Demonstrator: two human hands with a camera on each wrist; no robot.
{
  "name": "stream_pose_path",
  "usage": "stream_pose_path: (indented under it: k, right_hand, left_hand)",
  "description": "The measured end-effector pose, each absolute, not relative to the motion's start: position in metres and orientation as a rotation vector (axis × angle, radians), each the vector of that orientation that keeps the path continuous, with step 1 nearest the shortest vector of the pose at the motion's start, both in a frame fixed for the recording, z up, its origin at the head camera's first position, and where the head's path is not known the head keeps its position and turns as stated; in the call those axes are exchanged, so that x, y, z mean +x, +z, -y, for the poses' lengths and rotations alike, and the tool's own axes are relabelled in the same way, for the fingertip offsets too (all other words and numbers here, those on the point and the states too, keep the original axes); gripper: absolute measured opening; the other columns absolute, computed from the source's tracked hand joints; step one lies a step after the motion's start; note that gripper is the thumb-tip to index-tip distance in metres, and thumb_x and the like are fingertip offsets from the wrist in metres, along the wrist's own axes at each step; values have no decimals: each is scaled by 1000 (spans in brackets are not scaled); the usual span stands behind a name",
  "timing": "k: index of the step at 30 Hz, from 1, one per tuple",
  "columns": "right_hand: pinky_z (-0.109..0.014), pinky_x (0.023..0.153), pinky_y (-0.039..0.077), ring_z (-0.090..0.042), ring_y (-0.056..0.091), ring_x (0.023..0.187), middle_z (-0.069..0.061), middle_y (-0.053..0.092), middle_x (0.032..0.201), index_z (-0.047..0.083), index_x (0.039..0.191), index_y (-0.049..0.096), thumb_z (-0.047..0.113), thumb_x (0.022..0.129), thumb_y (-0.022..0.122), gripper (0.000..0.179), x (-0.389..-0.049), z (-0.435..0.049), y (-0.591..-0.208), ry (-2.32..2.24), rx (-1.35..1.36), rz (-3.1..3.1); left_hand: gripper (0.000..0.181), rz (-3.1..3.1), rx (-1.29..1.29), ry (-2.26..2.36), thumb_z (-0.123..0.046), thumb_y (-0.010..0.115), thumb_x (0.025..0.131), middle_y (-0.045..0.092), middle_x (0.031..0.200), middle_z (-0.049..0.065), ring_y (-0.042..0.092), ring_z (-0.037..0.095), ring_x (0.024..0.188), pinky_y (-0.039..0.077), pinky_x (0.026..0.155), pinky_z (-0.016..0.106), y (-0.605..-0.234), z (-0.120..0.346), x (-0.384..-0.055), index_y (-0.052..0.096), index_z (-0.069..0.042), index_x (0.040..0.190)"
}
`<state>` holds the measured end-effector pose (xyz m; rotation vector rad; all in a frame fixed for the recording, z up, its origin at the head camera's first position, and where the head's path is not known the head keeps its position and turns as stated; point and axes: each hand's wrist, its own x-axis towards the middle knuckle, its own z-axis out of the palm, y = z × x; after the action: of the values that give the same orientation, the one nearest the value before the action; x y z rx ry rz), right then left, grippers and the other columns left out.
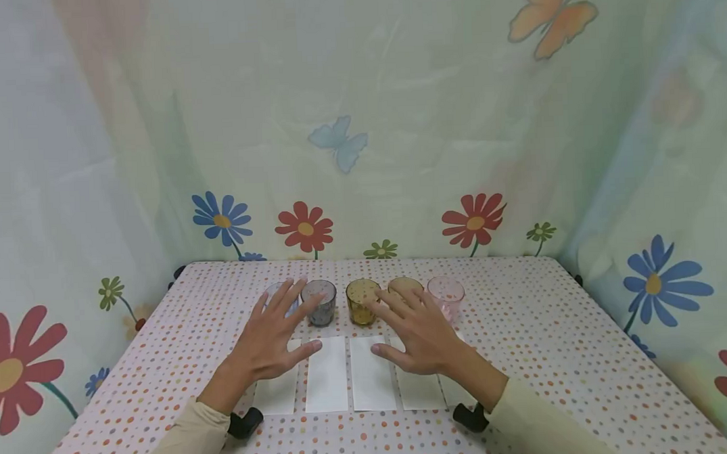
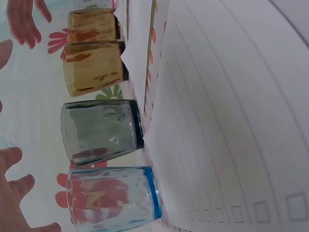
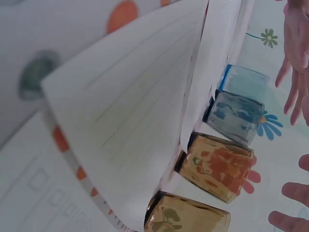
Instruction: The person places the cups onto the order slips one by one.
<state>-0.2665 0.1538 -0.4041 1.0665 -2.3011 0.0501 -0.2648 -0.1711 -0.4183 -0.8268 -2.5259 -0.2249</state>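
Note:
My left hand (image 1: 271,343) hovers palm down with fingers spread, holding nothing. Its fingers overlap the blue glass (image 2: 113,198) and come near the grey glass (image 1: 322,313) in the head view. Spread in the same way, my right hand (image 1: 422,336) is also bare of any object, its fingertips in front of the light amber glass (image 1: 406,285) and close to the darker amber glass (image 1: 361,312). At the row's right end stands a pink glass (image 1: 447,290). Below the glasses lie several white lined sheets (image 1: 325,381), side by side and partly covered by the hands.
The table (image 1: 373,443) has a dotted cloth. Printed curtains with flowers and butterflies enclose its back and sides. A black wrist mount (image 1: 245,423) sits by the left sleeve, another black mount (image 1: 470,417) by the right sleeve.

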Motion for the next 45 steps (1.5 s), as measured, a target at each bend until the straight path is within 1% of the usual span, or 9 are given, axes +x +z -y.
stream_pose_path:
  k: [4,8,18,25,29,34,37,41,45]
  right_hand:
    - [-64,109,36,-40,45,139,-11,52,151,18,149,52,67,96,45,72,-272,-151,-400,47,1055,2303]
    - [-63,109,37,-39,44,141,-11,51,152,18,150,49,64,93,51,73,-277,-148,-398,26,1052,2315]
    - [-63,108,38,-39,42,142,-9,49,153,17,151,47,59,91,59,75,-286,-128,-395,56,1091,2347]
    - [-58,112,37,-36,41,142,-8,49,151,19,153,45,61,92,57,74,-289,-114,-391,32,1100,2374]
    - [-58,113,35,-37,41,143,-8,49,153,18,152,47,60,92,58,74,-290,-102,-390,58,1095,2394]
    - [-56,115,34,-36,39,145,-8,47,155,17,154,44,61,93,55,76,-294,-87,-387,78,1104,2418]
    - [-56,116,33,-36,36,146,-8,45,157,17,156,41,61,94,54,77,-297,-80,-386,92,1125,2437]
    - [-56,117,30,-35,32,149,-7,41,159,18,157,37,63,94,52,79,-300,-70,-386,87,1138,2482]
    - [-57,118,29,-34,30,150,-6,40,160,18,158,36,64,93,51,80,-304,-63,-384,107,1146,2511]
  left_hand:
    - [81,2526,-818,-226,-66,51,92,22,168,8,22,37,153,20,116,68,-417,171,-271,25,-33,161]
    - [83,2545,-798,-265,-65,52,92,21,168,10,20,38,153,21,115,70,-416,174,-277,25,-32,162]
    - [82,2608,-686,-428,-57,57,94,16,170,8,14,37,155,16,117,70,-424,192,-285,20,-33,163]
    - [84,2588,-648,-506,-54,59,93,19,168,14,18,40,153,20,118,66,-426,197,-288,22,-26,163]
    - [86,2597,-616,-552,-55,58,93,17,168,16,19,40,153,23,117,67,-427,200,-287,19,-25,163]
    - [93,2652,-530,-629,-58,59,92,13,169,17,18,42,153,26,112,72,-428,203,-286,10,-28,165]
    - [99,2683,-479,-674,-60,60,91,10,169,17,18,43,153,27,110,73,-430,205,-285,3,-27,165]
    - [104,2687,-465,-770,-59,62,90,8,169,17,16,42,153,25,113,71,-432,207,-284,-2,-23,164]
    - [105,2667,-473,-910,-54,64,90,5,170,14,12,41,154,20,116,69,-433,209,-285,-4,-23,164]
